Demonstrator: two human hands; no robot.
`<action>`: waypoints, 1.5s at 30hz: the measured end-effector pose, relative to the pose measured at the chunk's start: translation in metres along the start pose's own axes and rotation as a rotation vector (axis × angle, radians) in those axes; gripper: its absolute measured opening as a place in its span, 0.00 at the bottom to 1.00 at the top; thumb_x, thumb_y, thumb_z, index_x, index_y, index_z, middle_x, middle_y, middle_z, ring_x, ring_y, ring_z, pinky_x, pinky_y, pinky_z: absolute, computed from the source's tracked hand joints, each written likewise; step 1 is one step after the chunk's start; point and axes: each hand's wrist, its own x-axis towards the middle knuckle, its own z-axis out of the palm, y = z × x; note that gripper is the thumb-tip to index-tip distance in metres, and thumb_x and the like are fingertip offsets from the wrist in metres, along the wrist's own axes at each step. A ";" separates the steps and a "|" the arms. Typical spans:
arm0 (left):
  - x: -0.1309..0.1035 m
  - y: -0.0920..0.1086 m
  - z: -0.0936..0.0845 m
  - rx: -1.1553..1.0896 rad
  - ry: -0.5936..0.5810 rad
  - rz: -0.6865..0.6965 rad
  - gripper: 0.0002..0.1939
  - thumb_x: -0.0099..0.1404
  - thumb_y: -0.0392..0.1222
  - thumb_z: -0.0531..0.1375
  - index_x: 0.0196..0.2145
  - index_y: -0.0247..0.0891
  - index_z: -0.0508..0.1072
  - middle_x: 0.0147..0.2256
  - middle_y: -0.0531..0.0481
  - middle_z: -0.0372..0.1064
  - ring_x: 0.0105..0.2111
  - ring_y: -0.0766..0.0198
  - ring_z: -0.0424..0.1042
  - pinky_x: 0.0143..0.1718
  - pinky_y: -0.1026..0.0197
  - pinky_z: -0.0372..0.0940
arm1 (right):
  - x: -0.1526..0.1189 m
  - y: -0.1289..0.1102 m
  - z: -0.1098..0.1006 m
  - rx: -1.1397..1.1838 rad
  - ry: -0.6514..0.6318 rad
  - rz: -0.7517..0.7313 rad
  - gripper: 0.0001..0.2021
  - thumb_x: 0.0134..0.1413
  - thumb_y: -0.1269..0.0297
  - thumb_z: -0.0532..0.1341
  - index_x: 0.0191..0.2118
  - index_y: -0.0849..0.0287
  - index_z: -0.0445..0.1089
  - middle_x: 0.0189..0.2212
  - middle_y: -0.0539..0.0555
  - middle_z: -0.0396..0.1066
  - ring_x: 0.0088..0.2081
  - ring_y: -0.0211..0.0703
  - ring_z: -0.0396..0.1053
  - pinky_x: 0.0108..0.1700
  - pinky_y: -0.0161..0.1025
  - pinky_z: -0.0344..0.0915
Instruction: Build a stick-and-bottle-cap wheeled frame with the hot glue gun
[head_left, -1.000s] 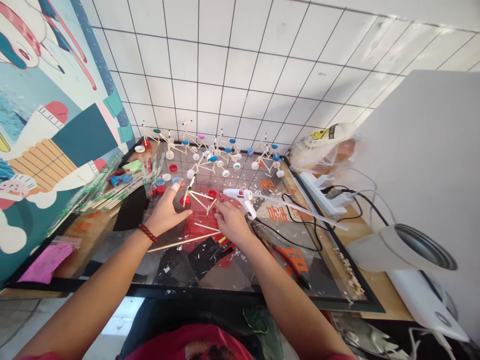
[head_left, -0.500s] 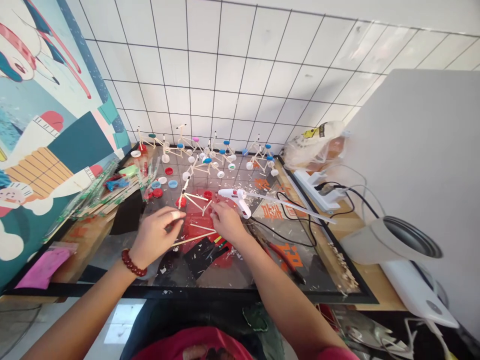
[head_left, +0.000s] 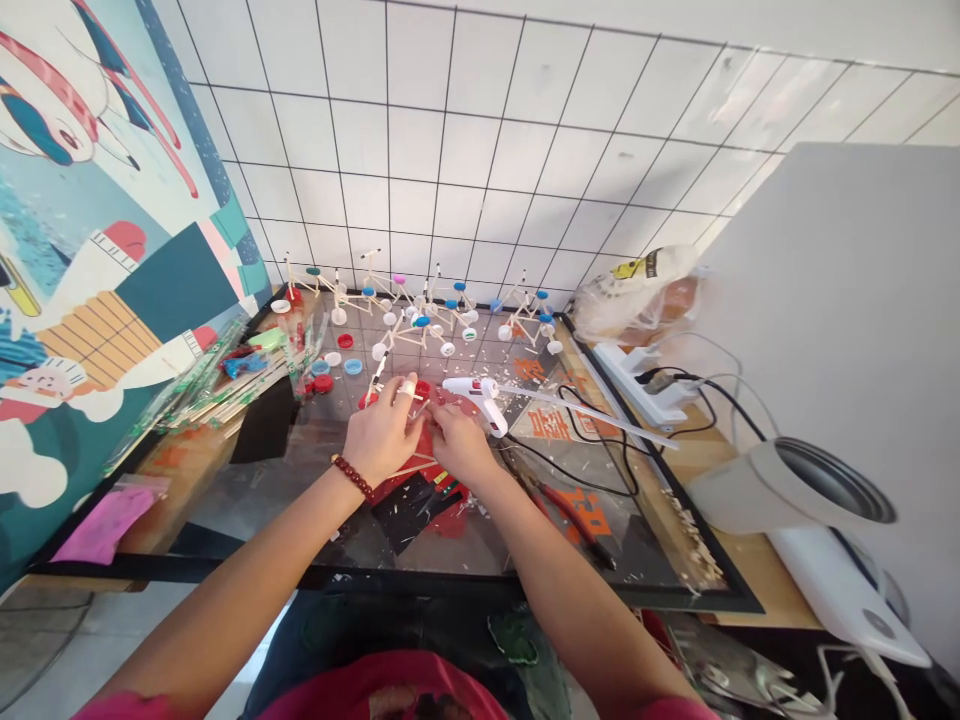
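Observation:
Between my hands stands a small model bicycle (head_left: 377, 372) of thin wooden sticks with red bottle-cap wheels, mostly covered by my fingers. My left hand (head_left: 382, 437), with a bead bracelet at the wrist, reaches over its frame, thumb and fingers closed around the sticks. From the right side, my right hand (head_left: 461, 445) pinches the rear of the frame, close to a red bottle cap (head_left: 422, 389). A white glue gun (head_left: 480, 396) lies just beyond my right hand. Under the hands are loose sticks and a black sheet (head_left: 409, 512) on a red patch.
Several finished stick bicycles (head_left: 421, 322) with cap wheels stand along the back. Loose caps (head_left: 352, 367) and bagged sticks (head_left: 217, 385) lie left. Red-handled pliers (head_left: 574, 525), a cable and a power strip (head_left: 645, 385) are right, beside a white cylindrical container (head_left: 739, 485).
My left hand has moved right and forward, from beside the model bicycle onto its frame. My right hand stays at the rear of the frame. The view has shifted slightly.

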 end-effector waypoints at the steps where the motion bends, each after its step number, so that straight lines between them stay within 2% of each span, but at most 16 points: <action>1: 0.001 0.000 0.002 -0.003 -0.007 -0.011 0.29 0.68 0.46 0.53 0.65 0.38 0.57 0.60 0.38 0.63 0.46 0.48 0.75 0.35 0.55 0.72 | 0.000 0.000 0.000 -0.004 -0.005 0.002 0.21 0.62 0.72 0.53 0.59 0.57 0.66 0.49 0.60 0.73 0.49 0.48 0.72 0.49 0.40 0.64; 8: 0.006 -0.003 0.012 0.009 -0.056 -0.046 0.31 0.68 0.45 0.53 0.66 0.39 0.55 0.61 0.36 0.61 0.46 0.47 0.75 0.39 0.52 0.72 | -0.001 -0.002 -0.002 -0.016 -0.019 -0.007 0.23 0.61 0.72 0.52 0.60 0.58 0.65 0.51 0.60 0.73 0.51 0.50 0.71 0.51 0.43 0.65; 19: 0.007 -0.002 0.018 -0.006 -0.033 -0.043 0.26 0.70 0.48 0.51 0.63 0.38 0.62 0.59 0.37 0.65 0.47 0.46 0.74 0.38 0.51 0.71 | -0.001 -0.002 -0.003 -0.015 -0.017 -0.011 0.21 0.60 0.72 0.52 0.58 0.59 0.67 0.50 0.60 0.74 0.50 0.51 0.71 0.50 0.44 0.64; 25: 0.007 -0.003 0.019 0.015 -0.019 -0.027 0.25 0.70 0.46 0.51 0.62 0.37 0.63 0.57 0.38 0.68 0.45 0.46 0.75 0.35 0.52 0.71 | -0.001 -0.003 -0.003 -0.028 -0.025 -0.007 0.20 0.61 0.71 0.52 0.57 0.58 0.67 0.50 0.60 0.73 0.51 0.50 0.71 0.50 0.43 0.64; 36: 0.009 -0.001 0.018 0.067 -0.041 -0.051 0.25 0.70 0.46 0.51 0.62 0.39 0.62 0.57 0.42 0.68 0.47 0.52 0.75 0.37 0.55 0.71 | 0.000 -0.006 -0.005 -0.049 -0.048 0.006 0.22 0.61 0.71 0.51 0.59 0.59 0.65 0.52 0.61 0.72 0.51 0.50 0.70 0.52 0.44 0.63; 45: 0.009 -0.002 0.019 0.069 -0.043 -0.049 0.25 0.70 0.46 0.51 0.63 0.39 0.62 0.57 0.42 0.68 0.47 0.52 0.75 0.37 0.55 0.71 | 0.001 -0.004 -0.002 -0.042 -0.041 -0.004 0.23 0.60 0.72 0.51 0.60 0.59 0.65 0.51 0.60 0.73 0.51 0.51 0.71 0.51 0.45 0.64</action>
